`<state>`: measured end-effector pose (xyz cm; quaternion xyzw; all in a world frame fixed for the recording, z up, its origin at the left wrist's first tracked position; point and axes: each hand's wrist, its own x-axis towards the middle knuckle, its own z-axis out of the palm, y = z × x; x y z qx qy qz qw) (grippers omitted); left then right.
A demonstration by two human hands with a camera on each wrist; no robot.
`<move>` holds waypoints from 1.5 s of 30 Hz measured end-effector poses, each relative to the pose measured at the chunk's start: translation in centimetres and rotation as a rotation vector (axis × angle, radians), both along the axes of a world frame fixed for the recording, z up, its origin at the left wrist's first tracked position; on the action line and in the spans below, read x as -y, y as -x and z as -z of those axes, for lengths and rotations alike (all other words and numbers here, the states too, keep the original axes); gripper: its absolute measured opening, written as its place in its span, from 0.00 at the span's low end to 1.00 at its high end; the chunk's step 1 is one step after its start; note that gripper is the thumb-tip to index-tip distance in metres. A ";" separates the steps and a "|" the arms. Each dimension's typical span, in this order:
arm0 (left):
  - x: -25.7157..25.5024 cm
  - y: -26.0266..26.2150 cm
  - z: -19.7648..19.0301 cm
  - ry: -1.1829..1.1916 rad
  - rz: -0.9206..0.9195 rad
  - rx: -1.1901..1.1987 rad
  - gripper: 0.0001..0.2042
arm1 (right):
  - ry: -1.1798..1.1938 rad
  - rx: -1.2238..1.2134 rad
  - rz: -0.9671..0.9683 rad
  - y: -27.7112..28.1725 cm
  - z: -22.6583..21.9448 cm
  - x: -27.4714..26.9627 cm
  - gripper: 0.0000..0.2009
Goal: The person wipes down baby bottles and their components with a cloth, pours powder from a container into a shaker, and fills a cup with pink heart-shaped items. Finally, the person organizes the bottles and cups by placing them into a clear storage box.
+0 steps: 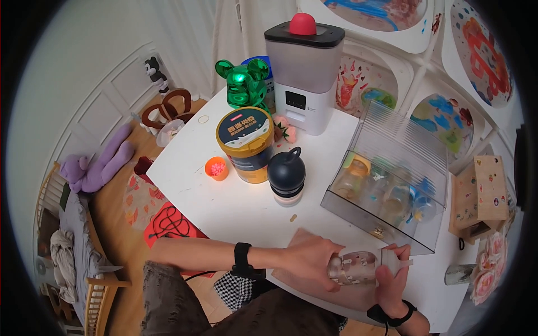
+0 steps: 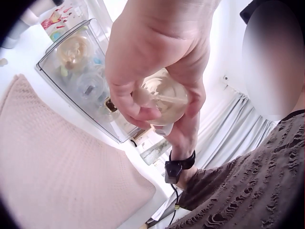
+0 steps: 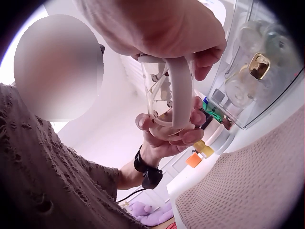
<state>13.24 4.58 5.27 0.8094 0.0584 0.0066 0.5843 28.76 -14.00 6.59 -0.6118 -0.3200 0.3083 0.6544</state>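
Note:
A clear straw cup [image 1: 358, 267] with small printed figures, a pale lid and a pale side handle [image 3: 181, 93] lies sideways between my two hands, over a pink mat [image 1: 302, 280] at the table's front edge. My left hand [image 1: 311, 259] holds its base end, thumb and fingers curved round it. At the lid end, my right hand [image 1: 392, 285] grips the cup, and the spout points out to the right. A straw shows inside through the clear wall in the right wrist view. In the left wrist view, the cup's round bottom [image 2: 167, 98] faces the camera.
A clear lidded box [image 1: 386, 190] of bottles stands beyond my right hand. Further back are a dark round-topped bottle [image 1: 286, 173], a yellow-rimmed tub [image 1: 246, 140], an orange cup [image 1: 216, 168], a green bear figure [image 1: 242, 87] and a white dispenser [image 1: 305, 73]. A wooden box [image 1: 479, 196] sits right.

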 end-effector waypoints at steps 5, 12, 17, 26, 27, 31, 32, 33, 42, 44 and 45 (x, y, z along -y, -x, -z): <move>-0.2 -0.2 -0.5 0.178 0.048 -0.083 0.28 | 0.031 0.018 0.018 -0.1 0.7 -0.1 0.32; 0.2 0.0 -0.2 0.440 0.145 -0.148 0.25 | 0.054 0.053 -0.024 -0.4 1.2 0.4 0.31; -0.8 0.1 -0.8 0.516 0.401 -0.486 0.35 | -0.021 0.083 -0.185 -0.3 0.1 1.3 0.32; -1.5 2.5 -4.8 0.029 0.139 -0.103 0.34 | 0.002 0.062 -0.641 -5.0 0.4 1.7 0.47; -1.5 2.8 -5.0 -0.034 0.080 -0.103 0.33 | 0.004 0.060 -0.631 -4.8 0.1 1.7 0.47; -1.2 3.2 -3.7 -0.207 0.040 -0.142 0.34 | 0.413 0.193 -0.558 -3.9 -1.0 0.9 0.43; -1.1 3.4 -2.9 -0.149 0.014 -0.180 0.37 | 0.474 0.298 -0.559 -3.7 -0.9 0.9 0.40; -1.2 3.5 -2.5 -0.091 -0.012 -0.218 0.39 | 0.480 0.292 -0.543 -3.5 -1.0 0.9 0.40; -3.1 3.5 -1.1 0.416 0.290 -0.425 0.40 | 0.235 0.813 -0.615 -3.8 -0.4 1.6 0.34; -2.9 3.9 -0.9 0.444 0.231 -0.429 0.40 | 0.313 0.556 -0.586 -3.7 -0.2 1.6 0.35; -2.9 4.1 -0.8 0.428 0.155 -0.389 0.41 | 0.321 0.547 -0.578 -3.7 -0.3 1.8 0.35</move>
